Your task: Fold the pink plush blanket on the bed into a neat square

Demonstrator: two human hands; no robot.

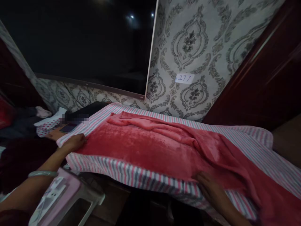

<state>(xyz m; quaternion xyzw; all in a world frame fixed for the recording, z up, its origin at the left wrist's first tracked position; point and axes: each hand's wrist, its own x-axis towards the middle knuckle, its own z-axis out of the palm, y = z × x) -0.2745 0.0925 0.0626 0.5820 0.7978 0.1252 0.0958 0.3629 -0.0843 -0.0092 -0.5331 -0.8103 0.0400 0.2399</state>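
Watching the head view, you have a few risks around the red blanket [141, 147]. Its right end droops past the striped sheet [145, 185] toward the lower right corner of the frame, so an uneven pull could drag it over the edge. The soft pile also clings, and the loose folds along its far side could bunch up if you press across them. Beyond its left end lies a phone [68, 128] on a wooden surface, close enough for a careless sweep of your arm to knock it. Below the blanket's left end sits what looks like a pink-and-white stool [63, 196], under your left forearm, and an elbow could catch it. The bangle [42, 173] on your left wrist could also snag the pile.

Your left hand [73, 142] lies open and palm down at the blanket's left end, with its fingers together on the fabric, gripping nothing. Your right hand [209, 191] rests open at the blanket's near edge, its fingers slightly spread on the fleece and sheet, and shows no pinch or closed grip. Beyond the blanket, a white card [184, 78] marked 277 is fixed to patterned wallpaper [195, 40]. Left of the blanket, dark clothes [21, 121] lie in a heap.
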